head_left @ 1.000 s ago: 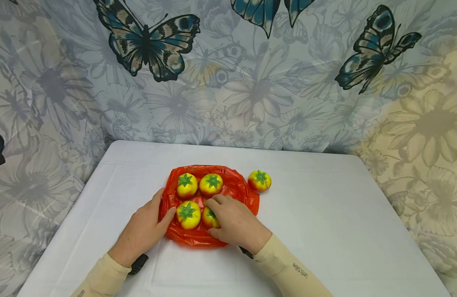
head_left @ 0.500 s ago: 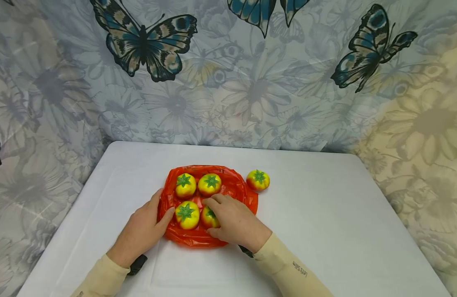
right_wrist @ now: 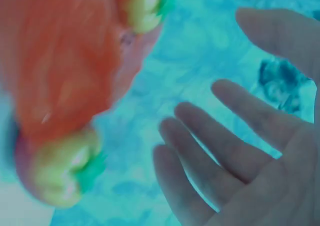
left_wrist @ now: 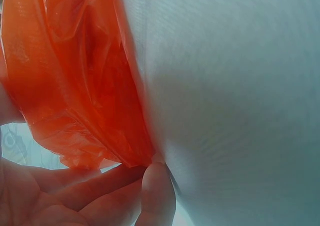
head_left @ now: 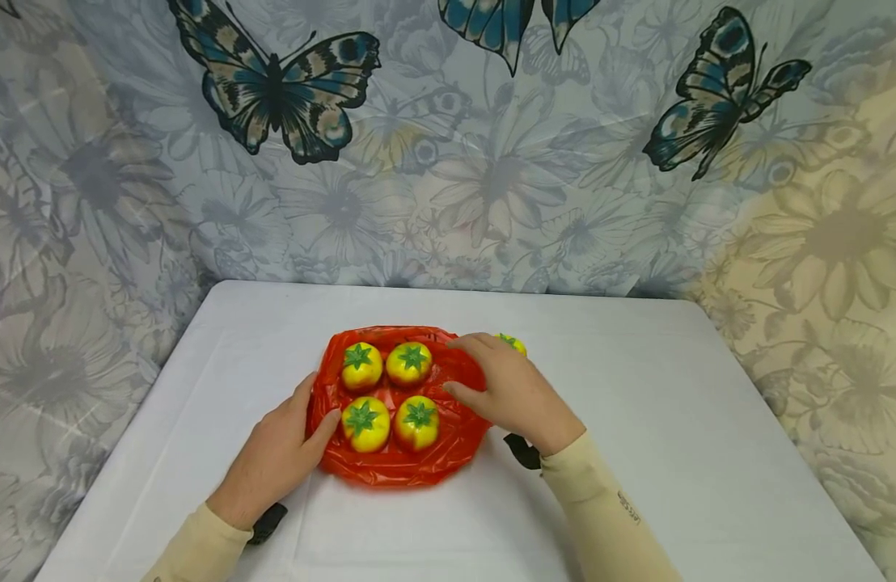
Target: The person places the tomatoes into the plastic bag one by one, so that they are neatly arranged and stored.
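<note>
Since a second ago my right hand (head_left: 512, 390) left the front-right toy tomato (head_left: 417, 422) and moved right and back, now hovering over the right edge of the orange plastic bag (head_left: 400, 462), above the loose tomato (head_left: 514, 343) outside it. That front-right tomato is uncovered now and sits where it was. Left hand (head_left: 273, 457) hasn't moved.

Right hand: fingers spread and relaxed, holding nothing; right wrist view shows the open fingers (right_wrist: 210, 131) with air between them, bag (right_wrist: 60, 60) and a tomato (right_wrist: 60, 173) blurred to the side. Loose tomato mostly hidden behind this hand in the head view, only its top shows. Can't tell whether my fingers touch it.

Left hand: lies on the white table (head_left: 674, 420) at the bag's left edge, thumb on the plastic next to the front-left tomato (head_left: 365, 423). Left wrist view shows fingertips (left_wrist: 157, 186) against the crumpled bag edge (left_wrist: 75, 85); fingers fairly straight, pressing rather than gripping.

Bag lies flat and spread at table centre, four tomatoes on it in a two-by-two block: back-left (head_left: 361, 364), back-right (head_left: 409, 363), front-left, front-right. All upright, green stems up, pairs nearly touching. Fifth tomato is off the bag, just beside its back-right corner, on the table.
</note>
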Demonstrator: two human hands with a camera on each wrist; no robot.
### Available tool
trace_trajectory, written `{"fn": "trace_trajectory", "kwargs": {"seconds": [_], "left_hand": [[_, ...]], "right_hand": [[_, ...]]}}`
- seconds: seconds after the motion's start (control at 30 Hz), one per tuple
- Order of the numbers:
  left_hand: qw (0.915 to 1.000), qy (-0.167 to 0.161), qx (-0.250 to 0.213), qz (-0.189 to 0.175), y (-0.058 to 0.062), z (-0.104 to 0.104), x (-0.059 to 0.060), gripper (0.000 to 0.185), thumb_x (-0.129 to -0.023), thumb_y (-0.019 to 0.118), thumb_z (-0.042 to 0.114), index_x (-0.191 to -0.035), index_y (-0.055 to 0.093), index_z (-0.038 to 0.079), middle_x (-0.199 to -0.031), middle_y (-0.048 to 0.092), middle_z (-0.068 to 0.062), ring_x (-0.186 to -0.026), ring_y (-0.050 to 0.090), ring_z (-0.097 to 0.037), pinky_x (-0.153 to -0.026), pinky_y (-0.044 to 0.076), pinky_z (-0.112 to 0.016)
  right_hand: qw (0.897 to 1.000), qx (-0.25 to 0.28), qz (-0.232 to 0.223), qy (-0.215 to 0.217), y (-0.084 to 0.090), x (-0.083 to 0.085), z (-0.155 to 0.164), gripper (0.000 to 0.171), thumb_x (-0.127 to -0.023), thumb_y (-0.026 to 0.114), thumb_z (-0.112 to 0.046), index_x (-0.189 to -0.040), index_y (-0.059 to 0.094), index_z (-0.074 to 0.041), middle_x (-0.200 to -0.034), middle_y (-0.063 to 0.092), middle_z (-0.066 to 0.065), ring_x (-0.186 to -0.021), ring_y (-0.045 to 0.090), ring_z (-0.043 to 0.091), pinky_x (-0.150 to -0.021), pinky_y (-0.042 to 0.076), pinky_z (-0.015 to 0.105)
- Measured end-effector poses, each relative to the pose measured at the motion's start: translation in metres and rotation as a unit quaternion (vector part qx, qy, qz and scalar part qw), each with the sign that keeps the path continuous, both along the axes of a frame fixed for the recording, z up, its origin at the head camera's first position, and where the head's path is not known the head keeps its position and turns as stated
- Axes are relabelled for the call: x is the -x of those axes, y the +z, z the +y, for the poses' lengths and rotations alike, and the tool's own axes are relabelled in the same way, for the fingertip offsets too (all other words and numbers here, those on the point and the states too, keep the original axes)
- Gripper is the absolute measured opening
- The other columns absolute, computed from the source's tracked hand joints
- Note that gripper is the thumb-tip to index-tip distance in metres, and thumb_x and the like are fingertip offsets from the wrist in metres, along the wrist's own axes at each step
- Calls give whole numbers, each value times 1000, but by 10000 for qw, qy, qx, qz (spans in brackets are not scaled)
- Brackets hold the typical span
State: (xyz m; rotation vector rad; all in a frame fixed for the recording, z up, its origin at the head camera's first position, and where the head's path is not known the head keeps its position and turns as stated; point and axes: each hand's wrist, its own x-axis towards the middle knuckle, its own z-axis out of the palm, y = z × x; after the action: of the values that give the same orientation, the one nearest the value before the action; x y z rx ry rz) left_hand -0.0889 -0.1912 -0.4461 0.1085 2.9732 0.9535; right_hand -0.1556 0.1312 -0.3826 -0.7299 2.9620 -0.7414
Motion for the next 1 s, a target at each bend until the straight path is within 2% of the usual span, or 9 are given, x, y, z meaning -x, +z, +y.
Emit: {"fn": "trace_trajectory", "kwargs": {"seconds": [0.17,0.23,0.4,0.7,1.0], "left_hand": [[10000,32,47,-21,0,-1,0,81,-110,57,49,-171,27,4,-162,54,-24,-141,62,-44,-107,57,-64],[10000,40,47,-28,0,-1,0,82,-110,56,50,-171,27,4,-162,54,-24,-141,62,-45,-107,57,-64],[10000,28,-4,-33,0,-1,0,82,-110,56,52,-171,27,5,-162,54,-23,-141,62,-44,-107,57,-64],[10000,12,75,-11,-2,1,0,83,-110,55,53,-170,27,3,-162,54,-24,-140,62,-44,-106,58,-64],[10000,0,51,2,-1,1,0,82,-110,56,50,-171,26,3,-162,54,-24,-139,63,-44,-105,58,-64]], "right_hand": [[9983,175,48,-547,-6,18,20,58,-98,80,-36,-148,62,-14,-146,64,9,-130,63,34,-108,60,52],[9973,149,42,-721,-10,24,26,59,-98,80,-35,-150,60,-13,-153,61,11,-141,58,35,-114,56,56],[9946,29,-7,-1033,-23,36,37,63,-99,78,-37,-152,58,-10,-156,57,16,-145,55,39,-118,52,59],[9919,-39,-162,-1257,-38,43,45,66,-98,79,-36,-155,56,-9,-157,55,18,-144,54,42,-117,52,61],[9899,-126,-428,-1344,-44,46,46,67,-99,79,-34,-156,55,-10,-159,54,20,-143,56,43,-116,53,60]]}}
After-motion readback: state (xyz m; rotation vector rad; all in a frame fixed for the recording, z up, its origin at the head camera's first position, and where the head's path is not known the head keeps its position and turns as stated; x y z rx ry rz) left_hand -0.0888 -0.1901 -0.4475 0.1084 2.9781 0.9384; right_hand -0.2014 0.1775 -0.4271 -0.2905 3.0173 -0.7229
